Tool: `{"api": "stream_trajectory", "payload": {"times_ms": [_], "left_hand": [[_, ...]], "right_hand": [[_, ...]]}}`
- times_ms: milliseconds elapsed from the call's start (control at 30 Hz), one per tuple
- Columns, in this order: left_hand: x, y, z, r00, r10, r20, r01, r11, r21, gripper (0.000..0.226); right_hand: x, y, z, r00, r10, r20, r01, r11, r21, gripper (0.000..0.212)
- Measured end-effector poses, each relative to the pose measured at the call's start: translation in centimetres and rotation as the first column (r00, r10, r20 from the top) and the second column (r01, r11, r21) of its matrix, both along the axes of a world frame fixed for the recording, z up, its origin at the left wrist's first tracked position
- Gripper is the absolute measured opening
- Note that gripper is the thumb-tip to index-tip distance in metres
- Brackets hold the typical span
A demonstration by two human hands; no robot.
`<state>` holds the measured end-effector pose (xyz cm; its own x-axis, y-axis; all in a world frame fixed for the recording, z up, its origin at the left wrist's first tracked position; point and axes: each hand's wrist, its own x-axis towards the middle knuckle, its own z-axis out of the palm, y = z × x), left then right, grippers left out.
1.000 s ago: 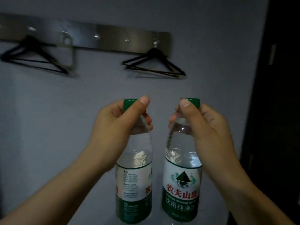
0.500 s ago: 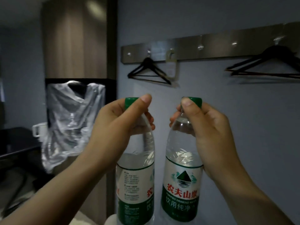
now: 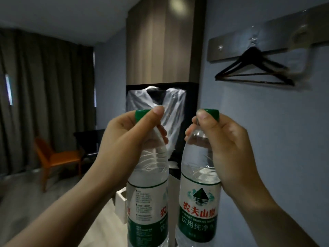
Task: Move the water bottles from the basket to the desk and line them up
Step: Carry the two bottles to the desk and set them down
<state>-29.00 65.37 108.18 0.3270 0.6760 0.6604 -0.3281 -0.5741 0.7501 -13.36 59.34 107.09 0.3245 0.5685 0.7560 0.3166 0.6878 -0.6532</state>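
Item 1. Clear plastic water bottle with green screw cap and white-and-green label, text side showing (image 3: 147, 202). It is held upright in the air at chest height. The left hand (image 3: 128, 139) grips its neck, with the fingers curled round below the cap and the thumb laid across the cap's side.

Item 2. Matching clear plastic water bottle, mountain-logo side showing (image 3: 198, 202). It is upright just beside item 1, with a narrow gap between the two. The right hand (image 3: 226, 147) pinches its neck and cap in the same manner, thumb on the cap.

Surroundings:
- Directly behind the bottles is a white garment under a clear plastic cover (image 3: 174, 107), hanging in a dark niche below a wood-panelled cabinet (image 3: 158, 41).
- Low on the floor near the left bottle is a white open-topped box (image 3: 121, 207).
- On the grey-blue wall at right is a metal hook rail (image 3: 231, 49) carrying a black clothes hanger (image 3: 252, 68).
- At far left are an orange chair (image 3: 58, 157) and dark floor-length curtains (image 3: 44, 104).
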Motion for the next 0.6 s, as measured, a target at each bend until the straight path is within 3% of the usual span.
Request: {"api": "stream_trajectory", "payload": {"times_ms": [267,600], "left_hand": [[-0.3,10.3,0.0,0.961,0.275,0.014,-0.275,0.961,0.028,0.041],[-5.2,23.3,-1.7,0.828,0.561,-0.004,-0.561,0.827,-0.041,0.028]], "right_hand": [[0.9,14.5,1.0,0.975,0.222,0.022,-0.222,0.975,0.012,0.028],[-4.1,32.2,-0.4,0.913,0.404,0.054,-0.403,0.915,-0.029,0.029]]}}
